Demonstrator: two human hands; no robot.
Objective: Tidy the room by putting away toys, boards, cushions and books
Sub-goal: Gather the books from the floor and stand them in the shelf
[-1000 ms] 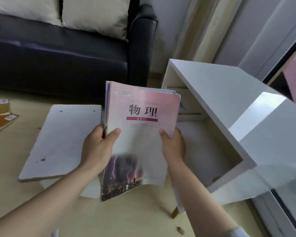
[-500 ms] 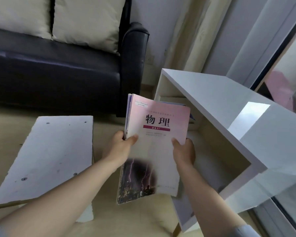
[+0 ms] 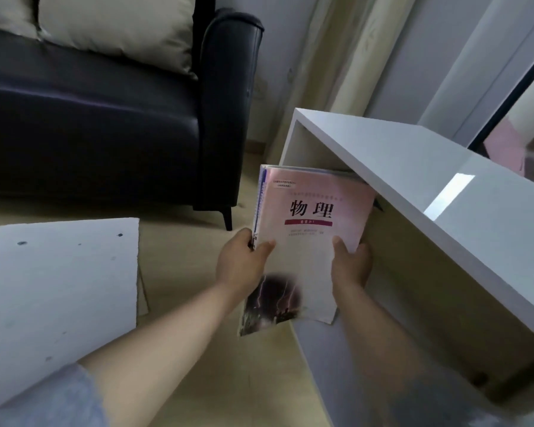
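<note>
Books [image 3: 309, 241]: stack held off the floor by both hands. Since 0.5 s ago it has advanced, and its far right corner now sits under the cabinet [image 3: 413, 167] top, at the opening. Left hand [image 3: 244, 266]: thumb on cover, fingers curled behind spine. Right hand [image 3: 350, 266]: thumb on cover, fingers underneath, hidden. Board [image 3: 59, 288] on floor, left.

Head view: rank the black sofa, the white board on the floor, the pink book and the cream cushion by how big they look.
1. black sofa
2. white board, though it lies nearer the camera
3. pink book
4. cream cushion, cut off by the frame's top edge, so its place below the book is unsure
</note>
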